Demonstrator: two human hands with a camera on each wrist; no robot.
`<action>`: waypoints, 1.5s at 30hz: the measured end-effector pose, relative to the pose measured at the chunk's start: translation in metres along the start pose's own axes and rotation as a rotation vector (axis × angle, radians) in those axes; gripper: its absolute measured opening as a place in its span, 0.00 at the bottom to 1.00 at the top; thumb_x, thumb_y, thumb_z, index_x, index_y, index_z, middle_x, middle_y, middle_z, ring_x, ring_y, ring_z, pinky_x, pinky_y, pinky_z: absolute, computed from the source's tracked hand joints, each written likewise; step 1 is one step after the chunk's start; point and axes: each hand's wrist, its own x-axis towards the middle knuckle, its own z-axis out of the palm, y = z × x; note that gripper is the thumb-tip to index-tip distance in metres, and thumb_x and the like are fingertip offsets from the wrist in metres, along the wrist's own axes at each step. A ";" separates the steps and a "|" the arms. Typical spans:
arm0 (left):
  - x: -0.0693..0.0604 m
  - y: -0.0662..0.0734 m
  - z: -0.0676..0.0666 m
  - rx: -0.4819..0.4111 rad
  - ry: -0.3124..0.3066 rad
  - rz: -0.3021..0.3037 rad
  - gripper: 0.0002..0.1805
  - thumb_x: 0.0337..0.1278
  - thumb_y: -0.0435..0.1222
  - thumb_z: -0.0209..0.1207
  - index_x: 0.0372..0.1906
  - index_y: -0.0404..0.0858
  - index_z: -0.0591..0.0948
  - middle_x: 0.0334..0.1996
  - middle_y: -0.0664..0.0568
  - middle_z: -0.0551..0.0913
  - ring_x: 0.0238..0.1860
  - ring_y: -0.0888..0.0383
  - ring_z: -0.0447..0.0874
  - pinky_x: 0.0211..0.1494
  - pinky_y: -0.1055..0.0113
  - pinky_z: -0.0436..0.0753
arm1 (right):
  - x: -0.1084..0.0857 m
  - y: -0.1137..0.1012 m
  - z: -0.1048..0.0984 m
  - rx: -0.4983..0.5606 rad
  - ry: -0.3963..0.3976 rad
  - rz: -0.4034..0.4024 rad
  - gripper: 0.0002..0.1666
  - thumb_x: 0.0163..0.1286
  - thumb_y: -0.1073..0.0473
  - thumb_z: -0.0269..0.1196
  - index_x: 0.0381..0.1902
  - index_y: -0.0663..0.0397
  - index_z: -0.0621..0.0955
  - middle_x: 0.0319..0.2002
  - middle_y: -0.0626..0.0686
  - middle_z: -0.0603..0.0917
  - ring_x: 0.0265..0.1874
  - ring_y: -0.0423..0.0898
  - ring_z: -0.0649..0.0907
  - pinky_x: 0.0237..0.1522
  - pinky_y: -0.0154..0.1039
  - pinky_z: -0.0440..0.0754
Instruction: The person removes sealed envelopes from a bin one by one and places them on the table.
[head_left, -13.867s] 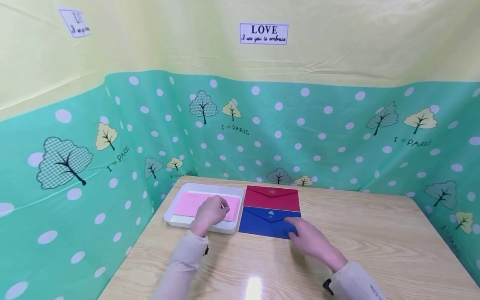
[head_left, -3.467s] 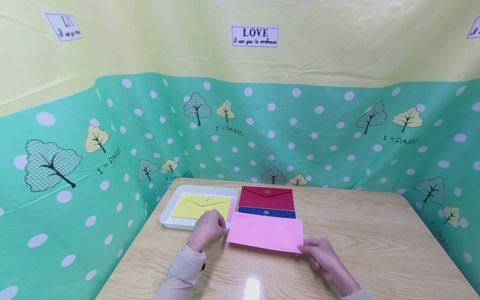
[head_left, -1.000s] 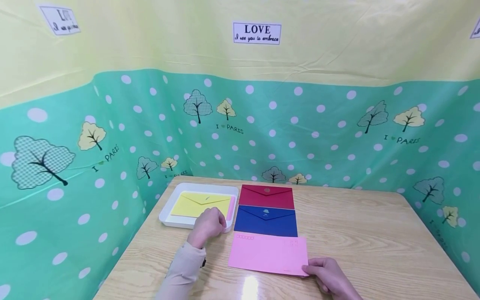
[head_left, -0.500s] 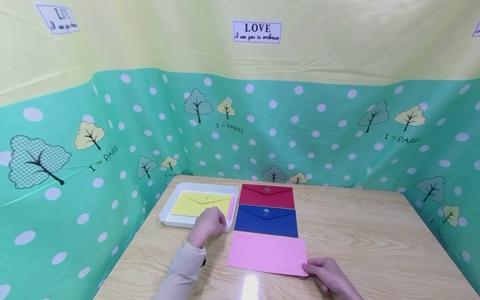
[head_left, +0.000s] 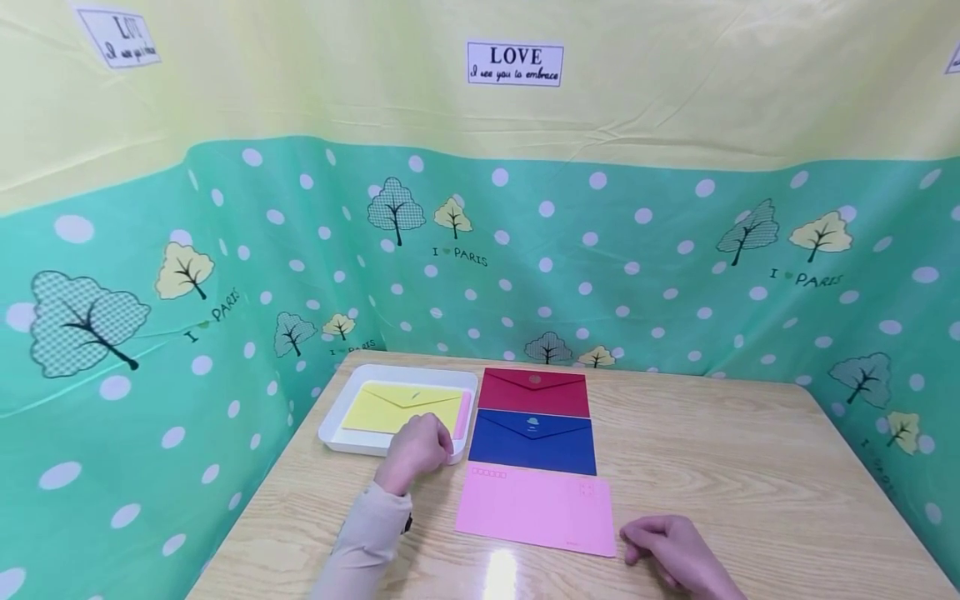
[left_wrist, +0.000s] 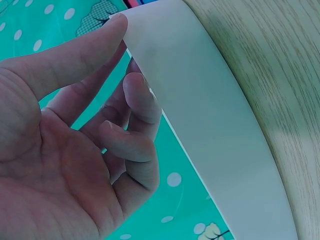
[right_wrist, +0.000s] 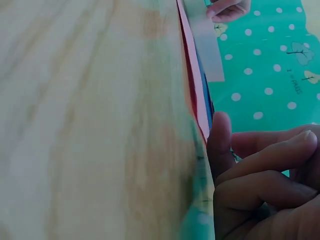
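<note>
My left hand [head_left: 417, 450] pinches the near right rim of the white tray [head_left: 352, 444]; in the left wrist view the thumb and a finger of that hand [left_wrist: 75, 125] meet at the tray's edge [left_wrist: 200, 110]. A yellow envelope [head_left: 397, 408] lies in the tray over something pink [head_left: 462, 415]. On the table, from back to front, lie a red envelope [head_left: 534, 393], a blue envelope [head_left: 531, 446] and a pink envelope [head_left: 536, 510]. Just right of the pink one rests my right hand [head_left: 675, 550], fingers loosely curled and holding nothing; the right wrist view shows this hand [right_wrist: 265, 180] near the envelope's edge [right_wrist: 196, 85].
The wooden table [head_left: 720, 467] extends to the right of the envelopes. A green and yellow patterned curtain [head_left: 637, 250] stands behind the table and along its left and right sides.
The pink envelope has come out of the tray to the table, in front of the blue one. My right hand has let go of it and moved slightly right. Yellow now shows in the tray.
</note>
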 end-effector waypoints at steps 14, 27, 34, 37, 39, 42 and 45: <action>0.004 -0.003 0.003 0.015 -0.009 0.002 0.10 0.51 0.25 0.72 0.24 0.43 0.89 0.25 0.56 0.82 0.31 0.55 0.78 0.37 0.60 0.78 | -0.014 -0.036 0.045 -0.779 0.079 -0.293 0.19 0.61 0.70 0.70 0.47 0.47 0.88 0.52 0.49 0.82 0.44 0.49 0.85 0.46 0.53 0.86; 0.003 -0.003 0.001 0.010 -0.020 -0.019 0.10 0.51 0.25 0.72 0.25 0.43 0.89 0.27 0.56 0.83 0.33 0.55 0.78 0.40 0.58 0.80 | -0.012 -0.027 0.050 -0.869 -0.045 -0.275 0.27 0.59 0.72 0.66 0.56 0.50 0.85 0.62 0.60 0.80 0.46 0.59 0.88 0.46 0.63 0.85; 0.003 -0.002 -0.001 0.006 -0.010 -0.003 0.10 0.50 0.24 0.72 0.25 0.43 0.89 0.27 0.56 0.84 0.33 0.55 0.79 0.42 0.57 0.81 | -0.012 -0.026 0.050 -0.884 -0.022 -0.290 0.26 0.59 0.72 0.66 0.56 0.50 0.85 0.62 0.59 0.81 0.47 0.58 0.88 0.47 0.62 0.85; 0.003 -0.002 -0.001 0.008 -0.014 -0.008 0.10 0.51 0.24 0.72 0.25 0.43 0.89 0.27 0.56 0.84 0.33 0.55 0.79 0.42 0.57 0.81 | -0.012 -0.028 0.050 -0.880 -0.025 -0.271 0.26 0.60 0.72 0.66 0.56 0.50 0.85 0.62 0.58 0.81 0.49 0.58 0.87 0.49 0.62 0.84; 0.003 -0.002 -0.001 0.003 -0.021 -0.018 0.10 0.51 0.25 0.72 0.25 0.43 0.89 0.27 0.56 0.83 0.33 0.55 0.79 0.42 0.57 0.81 | -0.011 -0.029 0.051 -0.872 -0.038 -0.245 0.26 0.60 0.72 0.65 0.57 0.50 0.85 0.62 0.58 0.81 0.51 0.59 0.87 0.50 0.63 0.84; 0.003 -0.003 -0.001 -0.002 -0.027 -0.024 0.09 0.52 0.25 0.73 0.25 0.42 0.89 0.27 0.56 0.83 0.33 0.55 0.78 0.42 0.58 0.80 | -0.009 -0.032 0.052 -0.854 -0.064 -0.189 0.26 0.61 0.71 0.65 0.57 0.51 0.86 0.63 0.58 0.81 0.53 0.59 0.86 0.53 0.64 0.82; 0.004 -0.002 -0.001 -0.002 -0.021 -0.015 0.10 0.51 0.25 0.72 0.25 0.43 0.89 0.26 0.56 0.83 0.33 0.55 0.79 0.41 0.58 0.81 | -0.008 -0.034 0.053 -0.836 -0.079 -0.151 0.26 0.61 0.72 0.65 0.57 0.51 0.86 0.64 0.59 0.81 0.54 0.61 0.85 0.55 0.66 0.81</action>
